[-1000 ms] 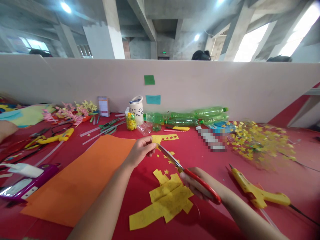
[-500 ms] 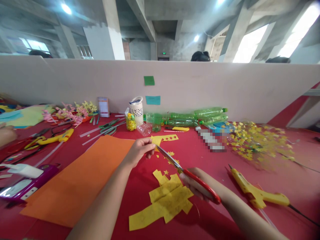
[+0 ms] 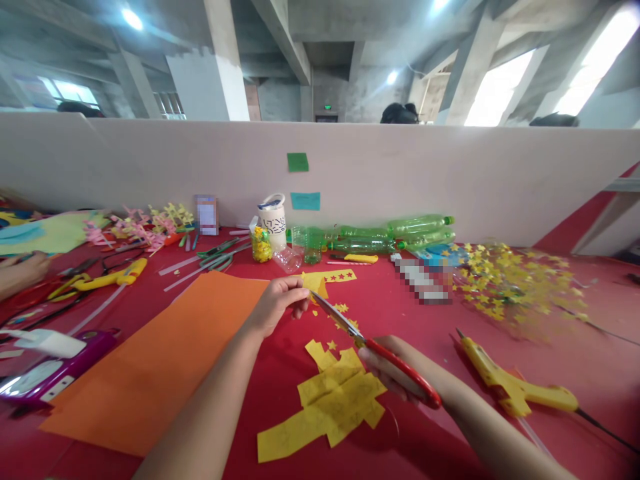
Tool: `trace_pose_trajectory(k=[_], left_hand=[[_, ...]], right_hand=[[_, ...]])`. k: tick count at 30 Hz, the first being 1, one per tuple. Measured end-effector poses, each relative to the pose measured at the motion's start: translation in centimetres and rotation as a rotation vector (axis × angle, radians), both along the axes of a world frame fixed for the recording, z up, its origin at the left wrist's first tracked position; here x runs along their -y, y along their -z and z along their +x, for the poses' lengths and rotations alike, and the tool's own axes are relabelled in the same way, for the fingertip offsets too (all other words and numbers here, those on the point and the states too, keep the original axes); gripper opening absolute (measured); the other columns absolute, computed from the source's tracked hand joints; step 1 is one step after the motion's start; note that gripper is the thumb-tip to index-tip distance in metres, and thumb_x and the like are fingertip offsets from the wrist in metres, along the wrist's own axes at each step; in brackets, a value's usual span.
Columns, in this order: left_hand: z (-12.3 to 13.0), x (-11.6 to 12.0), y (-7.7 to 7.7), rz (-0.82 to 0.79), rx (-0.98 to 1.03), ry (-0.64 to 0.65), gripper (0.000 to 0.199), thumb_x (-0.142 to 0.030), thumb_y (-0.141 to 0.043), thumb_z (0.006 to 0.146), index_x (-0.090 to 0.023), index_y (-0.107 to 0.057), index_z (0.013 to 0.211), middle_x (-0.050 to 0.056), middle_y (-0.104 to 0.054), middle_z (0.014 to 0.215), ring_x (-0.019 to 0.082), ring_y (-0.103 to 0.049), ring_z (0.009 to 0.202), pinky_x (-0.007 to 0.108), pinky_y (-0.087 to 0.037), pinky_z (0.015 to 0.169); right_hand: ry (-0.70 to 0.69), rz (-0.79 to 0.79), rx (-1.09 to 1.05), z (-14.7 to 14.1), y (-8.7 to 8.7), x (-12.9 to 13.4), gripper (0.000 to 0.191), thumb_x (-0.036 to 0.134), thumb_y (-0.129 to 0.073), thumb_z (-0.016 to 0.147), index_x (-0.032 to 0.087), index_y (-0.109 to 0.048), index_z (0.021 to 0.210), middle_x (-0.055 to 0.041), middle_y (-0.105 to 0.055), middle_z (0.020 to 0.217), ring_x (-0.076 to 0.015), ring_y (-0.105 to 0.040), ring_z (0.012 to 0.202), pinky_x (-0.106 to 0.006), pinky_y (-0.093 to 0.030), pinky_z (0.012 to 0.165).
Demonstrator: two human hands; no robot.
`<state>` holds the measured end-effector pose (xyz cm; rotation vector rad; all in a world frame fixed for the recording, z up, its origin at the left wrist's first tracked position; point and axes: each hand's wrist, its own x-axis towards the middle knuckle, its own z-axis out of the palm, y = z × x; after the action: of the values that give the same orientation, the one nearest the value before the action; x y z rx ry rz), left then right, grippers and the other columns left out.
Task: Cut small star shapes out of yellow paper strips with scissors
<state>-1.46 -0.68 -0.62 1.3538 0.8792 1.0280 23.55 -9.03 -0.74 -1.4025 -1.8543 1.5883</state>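
Note:
My left hand (image 3: 285, 303) is closed in a pinch at the middle of the table, with a scrap of yellow paper (image 3: 320, 289) at its fingertips, partly hidden. Red-handled scissors (image 3: 400, 367) are in my right hand (image 3: 393, 363), their blades pointing up and left to the left fingertips. The blades look nearly closed. Just behind lies a yellow strip with star-shaped holes (image 3: 341, 276). Small cut yellow stars (image 3: 332, 345) lie under and beside the blades. Nearer me is an overlapping pile of yellow paper strips (image 3: 340, 393) with faint drawn lines.
An orange sheet (image 3: 165, 360) lies left, by a purple power strip (image 3: 65, 373). A yellow glue gun (image 3: 515, 383) and yellow star sprays (image 3: 505, 280) are right. Green bottles (image 3: 365, 245) and a white cup (image 3: 273, 223) stand behind. Another person's hand (image 3: 25, 270) is far left.
The yellow scrap by my left fingertips shows more to the right and lower. My hands and the scissors hardly move. The other person's hand at far left has come further into view.

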Motion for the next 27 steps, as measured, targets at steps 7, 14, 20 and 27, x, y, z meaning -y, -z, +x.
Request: trace_pose_trajectory(k=[7, 14, 20, 27], left_hand=[[0.0, -0.1, 0.2, 0.005, 0.031, -0.019, 0.018, -0.028, -0.060, 0.078, -0.016, -0.056, 0.065, -0.001, -0.058, 0.053, 0.008, -0.050, 0.044, 0.019, -0.037, 0.044], [0.6, -0.1, 0.1, 0.021, 0.185, -0.131, 0.012, -0.021, -0.068, 0.071, -0.016, -0.059, 0.077, -0.005, -0.055, 0.061, 0.006, -0.051, 0.050, 0.017, -0.040, 0.050], [1.2, 0.1, 0.2, -0.038, 0.344, -0.120, 0.013, -0.017, -0.070, 0.069, -0.015, -0.062, 0.080, -0.003, -0.059, 0.067, 0.006, -0.054, 0.054, 0.016, -0.041, 0.052], [1.9, 0.2, 0.7, -0.086, 0.426, -0.116, 0.013, -0.015, -0.070, 0.067, -0.014, -0.065, 0.079, -0.001, -0.061, 0.067, 0.006, -0.054, 0.057, 0.017, -0.044, 0.055]], right_hand=[[-0.007, 0.000, -0.026, 0.1, -0.1, 0.0, 0.050, 0.064, -0.048, 0.085, 0.017, -0.048, 0.068, 0.0085, -0.038, 0.039, -0.0050, -0.037, 0.031, -0.015, -0.026, 0.032], [0.004, 0.019, -0.052, 0.1, 0.0, -0.1, 0.047, 0.060, -0.050, 0.086, 0.017, -0.048, 0.066, 0.0080, -0.039, 0.039, -0.0051, -0.037, 0.032, -0.015, -0.027, 0.034], [0.028, 0.025, -0.084, 0.1, 0.1, -0.1, 0.046, 0.058, -0.051, 0.086, 0.017, -0.048, 0.066, 0.0076, -0.040, 0.040, -0.0054, -0.037, 0.033, -0.015, -0.027, 0.034], [0.036, 0.029, -0.092, 0.0, 0.2, -0.1, 0.047, 0.061, -0.048, 0.086, 0.017, -0.049, 0.068, 0.0083, -0.039, 0.039, -0.0054, -0.037, 0.032, -0.015, -0.026, 0.034]])
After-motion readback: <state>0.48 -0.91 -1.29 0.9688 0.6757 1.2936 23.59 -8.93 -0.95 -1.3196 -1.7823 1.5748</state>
